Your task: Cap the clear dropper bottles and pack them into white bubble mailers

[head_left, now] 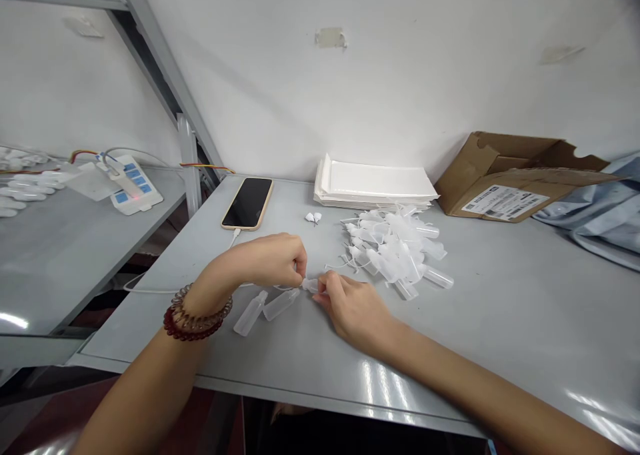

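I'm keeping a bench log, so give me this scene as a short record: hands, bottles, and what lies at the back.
Right hand: pinching a translucent piece
Left hand: fingertips at its other end; grip partly hidden
Loose bottles: two, translucent, lying near the left hand
Pile: translucent bottles, beyond the right hand
Surface: grey table
Along back: dark-screened phone, white stack, open cardboard box

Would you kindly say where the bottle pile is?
The bottle pile lies right of centre in the head view, between the right hand and the white stack.
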`<state>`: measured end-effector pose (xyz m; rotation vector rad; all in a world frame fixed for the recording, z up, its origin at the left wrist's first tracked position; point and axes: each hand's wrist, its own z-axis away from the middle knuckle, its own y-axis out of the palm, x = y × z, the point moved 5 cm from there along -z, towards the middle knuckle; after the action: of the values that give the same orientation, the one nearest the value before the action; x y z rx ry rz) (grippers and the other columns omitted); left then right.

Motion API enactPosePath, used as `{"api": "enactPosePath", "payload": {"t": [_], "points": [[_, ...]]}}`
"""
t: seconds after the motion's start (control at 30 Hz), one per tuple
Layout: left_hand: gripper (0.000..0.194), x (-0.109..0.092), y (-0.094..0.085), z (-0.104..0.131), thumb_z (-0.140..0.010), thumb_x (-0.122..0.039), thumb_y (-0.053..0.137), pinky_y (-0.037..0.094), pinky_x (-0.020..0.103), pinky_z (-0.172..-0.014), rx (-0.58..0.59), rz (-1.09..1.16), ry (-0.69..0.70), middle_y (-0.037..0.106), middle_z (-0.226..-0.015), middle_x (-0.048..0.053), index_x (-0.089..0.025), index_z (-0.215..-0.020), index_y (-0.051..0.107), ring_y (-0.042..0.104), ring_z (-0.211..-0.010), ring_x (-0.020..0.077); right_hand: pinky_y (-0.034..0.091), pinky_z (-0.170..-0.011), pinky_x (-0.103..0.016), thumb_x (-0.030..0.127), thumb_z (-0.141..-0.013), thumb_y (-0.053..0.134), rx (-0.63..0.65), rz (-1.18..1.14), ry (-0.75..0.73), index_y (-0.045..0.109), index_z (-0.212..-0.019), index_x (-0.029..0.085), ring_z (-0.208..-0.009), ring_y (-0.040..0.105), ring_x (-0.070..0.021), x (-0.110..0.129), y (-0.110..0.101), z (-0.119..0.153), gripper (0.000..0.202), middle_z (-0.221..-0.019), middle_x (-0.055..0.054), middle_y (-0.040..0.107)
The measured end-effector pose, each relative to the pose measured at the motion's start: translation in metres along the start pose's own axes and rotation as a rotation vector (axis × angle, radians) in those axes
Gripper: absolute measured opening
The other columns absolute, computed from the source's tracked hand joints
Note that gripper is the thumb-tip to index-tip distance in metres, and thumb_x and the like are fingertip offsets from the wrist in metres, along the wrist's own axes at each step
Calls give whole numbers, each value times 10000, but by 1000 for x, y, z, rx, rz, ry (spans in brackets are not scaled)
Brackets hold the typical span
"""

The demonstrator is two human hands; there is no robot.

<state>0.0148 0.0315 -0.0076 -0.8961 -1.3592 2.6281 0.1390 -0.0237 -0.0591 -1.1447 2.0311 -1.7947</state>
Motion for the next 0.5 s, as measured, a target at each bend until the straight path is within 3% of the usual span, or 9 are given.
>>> {"api": "enactPosePath", "payload": {"t": [0.27, 0.37, 0.5], "points": [[171, 1, -6, 1, -692, -276, 569, 250, 217, -406, 1, 134, 34, 514, -496, -32, -189, -708, 715, 397, -443, 102, 330, -498, -244, 207, -923, 383, -33, -154, 125, 381, -979, 179, -572, 542, -154, -11, -6, 0, 63, -736, -23, 604], [210, -1, -9, 3, -725, -341, 586, 256, 219, -426, -1, 178, 55, 508, -517, -38, -203, -783, 732, 397, -469, 103, 355, -519, -250, 217, -913, 397, -65, -402, 215, 369, -983, 190, -538, 470, -134, -16, -13, 1, 80, -649, 35, 505], [281, -9, -10, 4, -764, -452, 590, 246, 224, -440, 0, 279, 105, 435, -522, -47, -209, -812, 722, 358, -482, 99, 400, -583, -254, 272, -928, 405, -122, -804, 289, 357, -1012, 217, -658, 478, -126, -20, -22, 6, 111, -784, 13, 505]]}}
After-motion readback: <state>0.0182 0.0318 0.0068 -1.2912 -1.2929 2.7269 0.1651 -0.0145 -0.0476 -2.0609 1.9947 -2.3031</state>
